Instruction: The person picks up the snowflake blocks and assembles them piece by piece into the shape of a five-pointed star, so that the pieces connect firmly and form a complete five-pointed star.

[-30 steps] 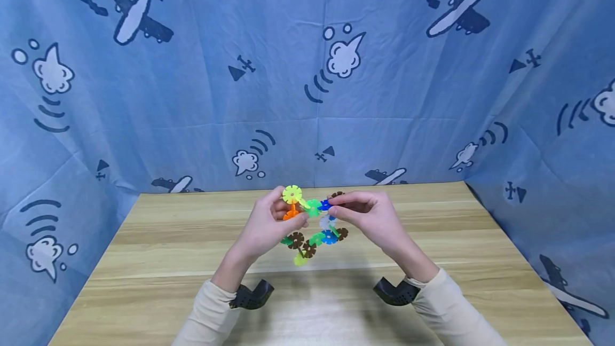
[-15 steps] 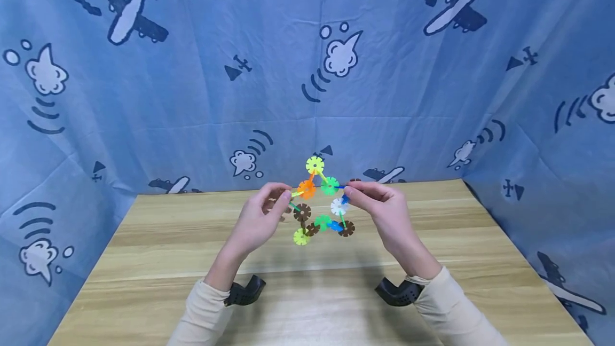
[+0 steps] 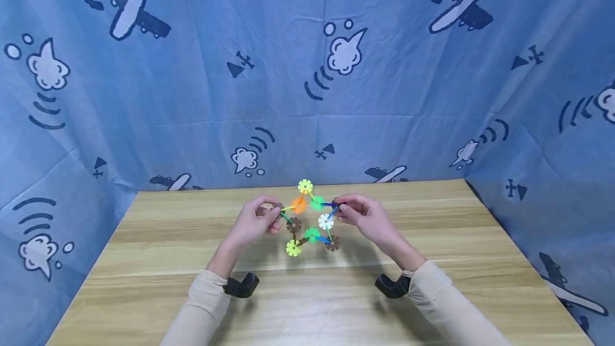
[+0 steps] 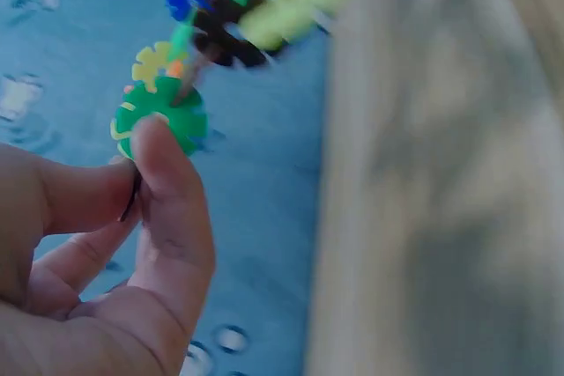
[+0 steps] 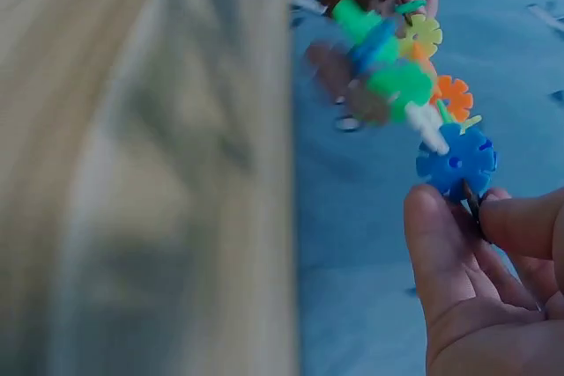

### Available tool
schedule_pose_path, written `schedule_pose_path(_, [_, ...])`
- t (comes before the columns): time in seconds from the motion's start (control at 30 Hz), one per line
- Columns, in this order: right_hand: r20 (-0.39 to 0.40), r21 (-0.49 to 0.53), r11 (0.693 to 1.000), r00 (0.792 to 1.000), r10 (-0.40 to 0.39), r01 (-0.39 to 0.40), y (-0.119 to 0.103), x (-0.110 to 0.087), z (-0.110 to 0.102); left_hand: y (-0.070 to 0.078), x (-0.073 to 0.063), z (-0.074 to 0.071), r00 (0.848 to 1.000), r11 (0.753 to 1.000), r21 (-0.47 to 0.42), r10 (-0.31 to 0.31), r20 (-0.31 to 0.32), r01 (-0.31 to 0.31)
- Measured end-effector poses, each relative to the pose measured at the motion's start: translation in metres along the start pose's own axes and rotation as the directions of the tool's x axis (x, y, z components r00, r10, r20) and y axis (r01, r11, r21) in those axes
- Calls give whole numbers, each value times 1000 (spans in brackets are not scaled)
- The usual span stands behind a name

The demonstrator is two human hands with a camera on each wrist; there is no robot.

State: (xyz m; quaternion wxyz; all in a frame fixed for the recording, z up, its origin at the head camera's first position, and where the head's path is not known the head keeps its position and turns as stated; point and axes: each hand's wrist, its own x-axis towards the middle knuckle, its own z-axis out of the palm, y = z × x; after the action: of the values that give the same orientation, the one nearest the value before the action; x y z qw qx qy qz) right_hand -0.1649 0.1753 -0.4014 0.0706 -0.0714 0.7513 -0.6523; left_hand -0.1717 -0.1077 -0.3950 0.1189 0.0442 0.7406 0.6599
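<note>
A star-shaped ring of notched plastic snowflake discs hangs between my hands in the head view, with a yellow disc (image 3: 305, 186) at its top. My left hand (image 3: 254, 221) pinches a dark brown disc at the ring's left tip. In the left wrist view that disc shows only as a thin dark edge, below a green disc (image 4: 163, 116). On the opposite tip, my right hand (image 3: 367, 219) pinches another dark disc (image 5: 474, 207), beside a blue disc (image 5: 456, 163). An orange disc (image 3: 298, 205), a white disc (image 3: 325, 221) and lower brown, green and yellow discs complete the outline.
The wood-grain table (image 3: 307, 292) lies below the ring and both forearms. A blue curtain (image 3: 274, 84) printed with aeroplanes stands behind it and along both sides. Black wrist mounts (image 3: 242, 285) stick out inward from the cream sleeves (image 3: 204, 303).
My left hand has moved from the orange and green discs out to the left tip. The ring opened out and rose, then came down and slightly left with both hands.
</note>
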Motion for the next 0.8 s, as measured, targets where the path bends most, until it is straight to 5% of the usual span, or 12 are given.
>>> schedule_pose_path(0.23, [23,16,989,989,146,-147,39,7,9,-42,11,-4,999,998,38,-47,-9,47])
schedule_pose_path(0.37, [-16,-159,977,989,145,-145,53,5,12,-58,12,0,997,993,91,-76,7,75])
schedule_pose_path(0.53, [-57,-462,883,997,61,-80,62,6,12,-67,12,3,994,974,202,-98,-36,104])
schedule_pose_path(0.8, [-123,-405,901,985,117,-158,60,-1,10,-65,12,8,998,928,369,-43,-53,59])
